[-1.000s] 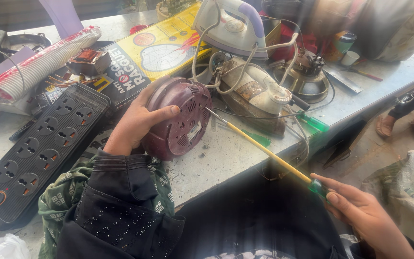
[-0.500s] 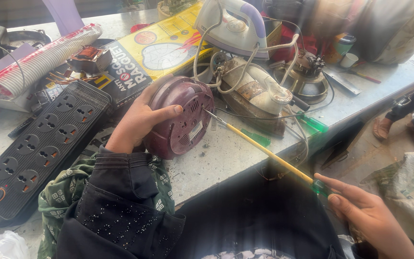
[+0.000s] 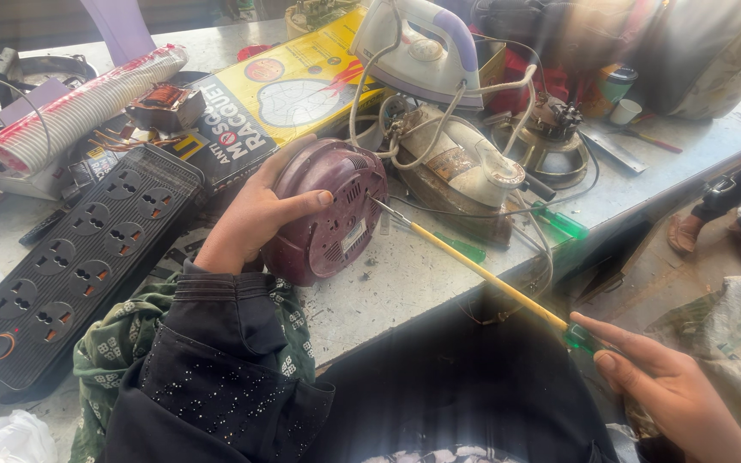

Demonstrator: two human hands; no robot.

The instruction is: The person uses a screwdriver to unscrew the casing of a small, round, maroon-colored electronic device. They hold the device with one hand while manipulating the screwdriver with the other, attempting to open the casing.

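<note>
My left hand (image 3: 257, 213) grips a round maroon appliance (image 3: 336, 214) that stands on its edge on the grey workbench (image 3: 405, 283), its vented underside facing me. My right hand (image 3: 675, 390) holds the green handle of a long screwdriver (image 3: 482, 273) with a yellow shaft. The metal tip touches the right rim of the maroon appliance. My dark sleeve and a green patterned cloth cover my left forearm.
A black multi-socket power strip (image 3: 70, 266) lies at the left. Behind it are a stack of paper cups (image 3: 87, 107) and a yellow box (image 3: 289, 94). Two clothes irons (image 3: 439, 51) with tangled cords sit behind the appliance. A green tool (image 3: 559, 221) lies near the table edge.
The view has shifted slightly. My right hand has dropped a little with the screwdriver handle; the tip stays at the appliance's rim. My left hand keeps its grip.
</note>
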